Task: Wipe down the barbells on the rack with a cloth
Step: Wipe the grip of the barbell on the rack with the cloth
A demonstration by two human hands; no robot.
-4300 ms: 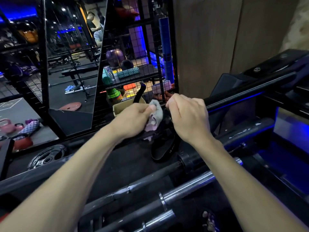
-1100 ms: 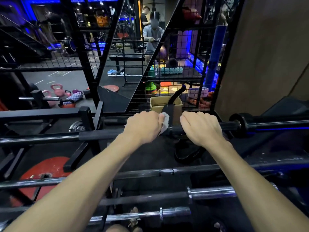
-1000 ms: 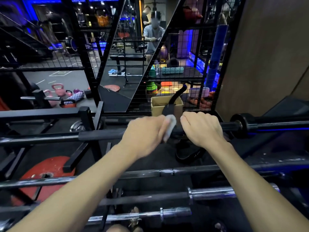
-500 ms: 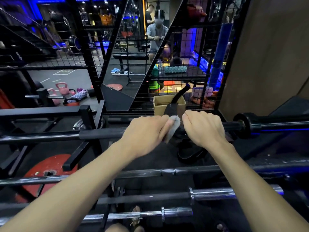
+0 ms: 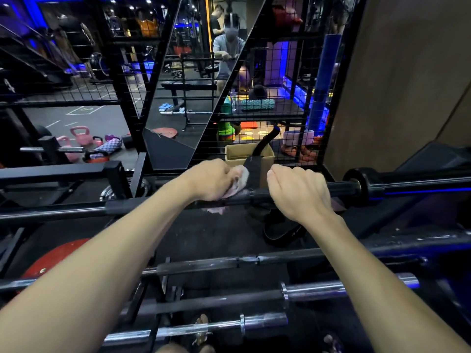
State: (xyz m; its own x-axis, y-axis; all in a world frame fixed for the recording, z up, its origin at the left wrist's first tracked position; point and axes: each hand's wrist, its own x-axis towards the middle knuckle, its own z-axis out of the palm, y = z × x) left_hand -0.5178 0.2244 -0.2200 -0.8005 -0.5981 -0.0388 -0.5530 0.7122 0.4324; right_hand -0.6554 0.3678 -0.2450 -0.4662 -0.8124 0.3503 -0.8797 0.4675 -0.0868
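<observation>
Nearest to you, chrome barbells lay across the lower rack; above them your forearms reached to the top black barbell; your left hand pressed a pale cloth on this bar, its fingers curled around the cloth; your right hand was just beside it, fingers clenched over the bar; behind stood a cardboard box, then the wire mesh, and pink kettlebells far left on the floor.
</observation>
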